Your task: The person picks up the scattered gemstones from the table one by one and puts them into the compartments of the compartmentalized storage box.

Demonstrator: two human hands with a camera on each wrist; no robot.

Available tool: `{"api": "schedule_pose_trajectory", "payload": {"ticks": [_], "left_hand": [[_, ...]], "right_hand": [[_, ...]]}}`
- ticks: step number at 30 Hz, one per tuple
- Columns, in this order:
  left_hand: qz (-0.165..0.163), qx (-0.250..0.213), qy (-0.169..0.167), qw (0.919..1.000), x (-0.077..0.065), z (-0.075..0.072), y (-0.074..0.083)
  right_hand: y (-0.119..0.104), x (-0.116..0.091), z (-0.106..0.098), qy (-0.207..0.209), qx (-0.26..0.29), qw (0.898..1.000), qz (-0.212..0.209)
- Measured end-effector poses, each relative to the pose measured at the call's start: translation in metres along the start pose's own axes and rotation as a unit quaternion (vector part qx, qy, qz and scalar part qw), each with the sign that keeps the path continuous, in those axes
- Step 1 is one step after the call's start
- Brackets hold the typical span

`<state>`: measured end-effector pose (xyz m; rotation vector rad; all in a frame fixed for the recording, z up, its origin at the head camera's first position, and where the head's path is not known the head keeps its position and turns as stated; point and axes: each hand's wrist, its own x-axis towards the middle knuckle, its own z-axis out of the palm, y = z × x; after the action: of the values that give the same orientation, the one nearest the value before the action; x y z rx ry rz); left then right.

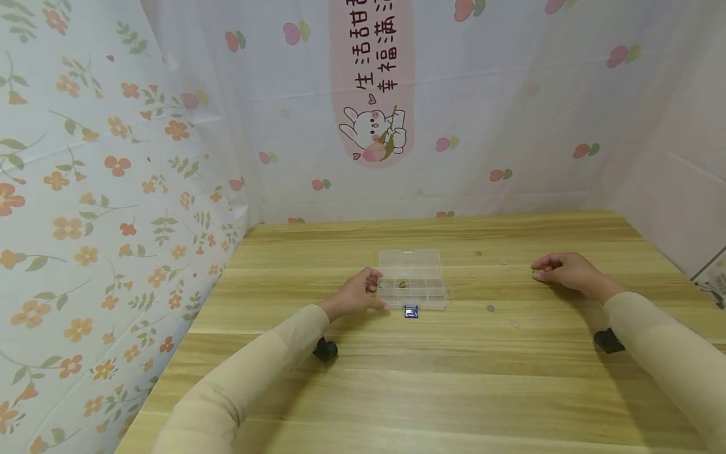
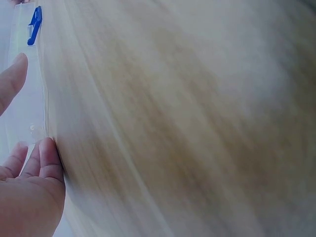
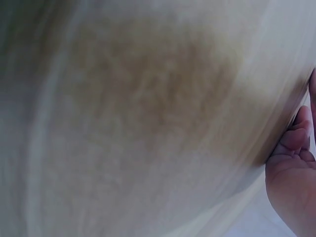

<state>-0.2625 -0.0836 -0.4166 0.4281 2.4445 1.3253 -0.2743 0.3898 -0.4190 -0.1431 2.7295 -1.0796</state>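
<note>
A clear plastic compartment box (image 1: 409, 292) lies on the table with its lid (image 1: 409, 262) folded back and a blue latch (image 1: 411, 311) at its front. My left hand (image 1: 358, 292) holds the box at its front left corner, fingers curled by the left side and thumb at the front edge. Two small pieces, one pale (image 1: 383, 284) and one brown (image 1: 403, 284), sit in back-row compartments. Off to the right, my right hand (image 1: 570, 272) pinches a small dark piece (image 1: 533, 271) between thumb and fingertips, low over the table. Its kind is too small to tell.
Several small flat pieces lie scattered between the box and my right hand, among them a brown one (image 1: 478, 253) and a grey one (image 1: 490, 308). A patterned curtain (image 1: 482, 126) hangs behind the wooden table (image 1: 408, 391), and a floral one (image 1: 102, 221) borders the left.
</note>
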Motion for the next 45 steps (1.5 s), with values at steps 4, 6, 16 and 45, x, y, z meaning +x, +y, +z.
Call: {"api": "schedule_pose_trajectory", "payload": {"ticks": [4, 6, 16, 45], "left_hand": [[-0.003, 0.000, 0.001, 1.0000, 0.0002, 0.0003, -0.0007], [-0.004, 0.001, 0.002, 1.0000, 0.0005, 0.0005, -0.0008], [-0.004, -0.001, -0.002, 1.0000, -0.0006, -0.0003, -0.0010], [0.000, -0.006, -0.008, 1.0000, 0.0001, -0.0021, -0.0045]], "right_hand": [[0.0005, 0.0003, 0.0007, 0.005, -0.003, 1.000, 0.002], [0.0005, 0.0003, 0.0010, 0.007, -0.004, 1.000, 0.003], [0.0016, 0.0001, 0.0018, 0.013, -0.023, 1.000, -0.002], [-0.0004, -0.0002, 0.0008, 0.027, -0.018, 0.999, -0.008]]}}
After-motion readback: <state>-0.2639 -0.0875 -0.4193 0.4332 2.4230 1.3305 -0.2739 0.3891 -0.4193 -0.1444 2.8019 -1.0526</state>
